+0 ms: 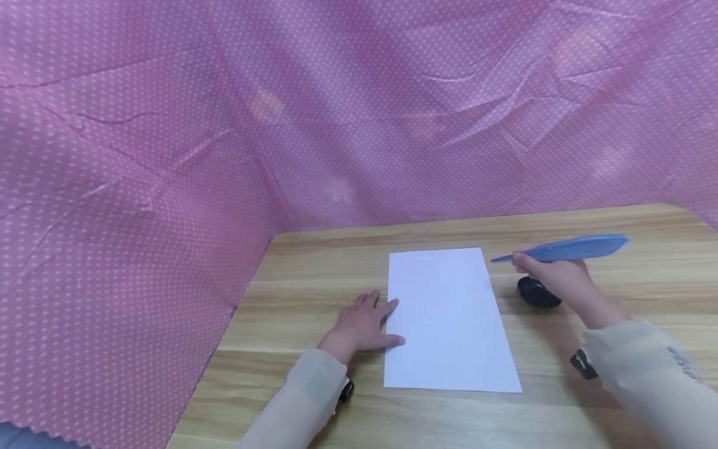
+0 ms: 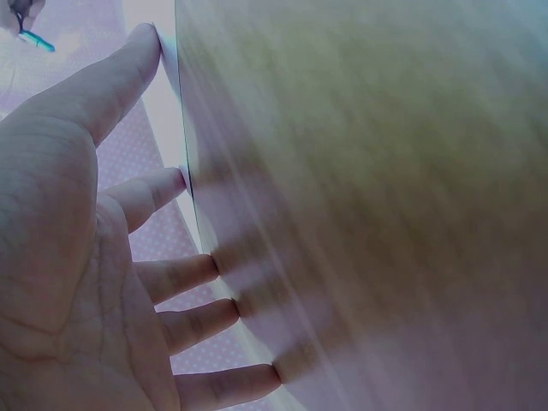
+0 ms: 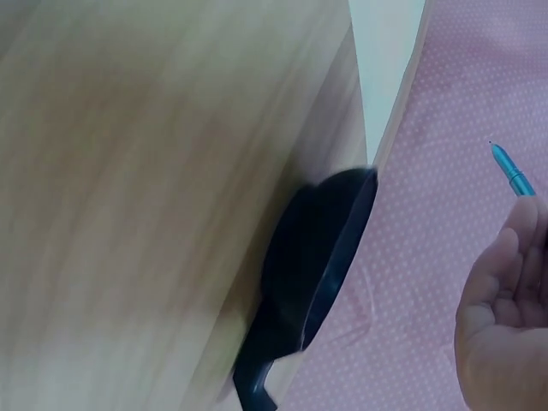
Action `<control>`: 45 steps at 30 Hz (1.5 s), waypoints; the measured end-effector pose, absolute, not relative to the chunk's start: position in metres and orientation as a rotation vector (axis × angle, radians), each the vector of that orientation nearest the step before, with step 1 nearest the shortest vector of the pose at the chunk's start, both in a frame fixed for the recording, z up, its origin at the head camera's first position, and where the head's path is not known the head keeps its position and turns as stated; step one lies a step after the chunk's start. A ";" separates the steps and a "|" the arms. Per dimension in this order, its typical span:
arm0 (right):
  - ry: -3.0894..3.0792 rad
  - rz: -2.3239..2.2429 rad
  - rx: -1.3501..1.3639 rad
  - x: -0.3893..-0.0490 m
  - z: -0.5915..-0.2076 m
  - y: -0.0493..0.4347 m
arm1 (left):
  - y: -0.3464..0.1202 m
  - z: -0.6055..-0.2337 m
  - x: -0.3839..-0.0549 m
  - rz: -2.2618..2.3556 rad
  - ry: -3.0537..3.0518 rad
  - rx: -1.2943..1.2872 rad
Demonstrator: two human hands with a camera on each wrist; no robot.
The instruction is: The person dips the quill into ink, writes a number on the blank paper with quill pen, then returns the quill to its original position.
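A white sheet of paper (image 1: 443, 318) lies flat on the table. My left hand (image 1: 361, 324) rests with spread fingers at its left edge, the thumb and forefinger touching the paper. My right hand (image 1: 561, 279), raised right of the sheet, pinches a blue feather pen (image 1: 586, 248) near its lower end. The pen's point is directed left and is off the paper. In the right wrist view its teal tip (image 3: 515, 175) sticks out above the curled fingers. Under the right hand sits a black rounded object (image 1: 535, 294); the right wrist view shows it hollow with a short stem.
The wooden table (image 1: 314, 268) has a back edge running close to a pink dotted cloth (image 1: 359, 156), which also hangs along the left side. Dark straps (image 1: 583, 363) show at both wrists below the pale sleeves.
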State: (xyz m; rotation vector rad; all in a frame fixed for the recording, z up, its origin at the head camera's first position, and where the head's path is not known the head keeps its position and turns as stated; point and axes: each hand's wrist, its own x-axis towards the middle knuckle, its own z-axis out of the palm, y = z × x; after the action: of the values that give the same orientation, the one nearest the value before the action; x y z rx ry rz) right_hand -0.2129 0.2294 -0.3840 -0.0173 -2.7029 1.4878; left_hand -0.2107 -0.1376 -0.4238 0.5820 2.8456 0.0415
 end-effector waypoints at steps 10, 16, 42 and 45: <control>-2.623 1.533 0.106 -0.225 -0.388 0.205 | -0.137 -0.422 -0.210 0.031 2.840 0.577; -2.622 1.555 0.157 -0.230 -0.391 0.191 | -0.137 -0.422 -0.211 0.046 2.834 0.569; -2.728 1.649 0.129 -0.240 -0.410 0.160 | -0.138 -0.423 -0.213 0.051 2.825 0.541; -2.748 1.643 0.117 -0.240 -0.412 0.160 | -0.138 -0.423 -0.212 0.065 2.823 0.538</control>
State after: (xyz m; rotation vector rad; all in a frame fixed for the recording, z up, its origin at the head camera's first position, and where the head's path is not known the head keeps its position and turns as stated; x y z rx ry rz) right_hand -0.2402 0.1599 -0.4116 0.1167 -2.7484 1.6426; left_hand -0.2122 -0.1376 -0.4225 0.5381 2.8230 0.0653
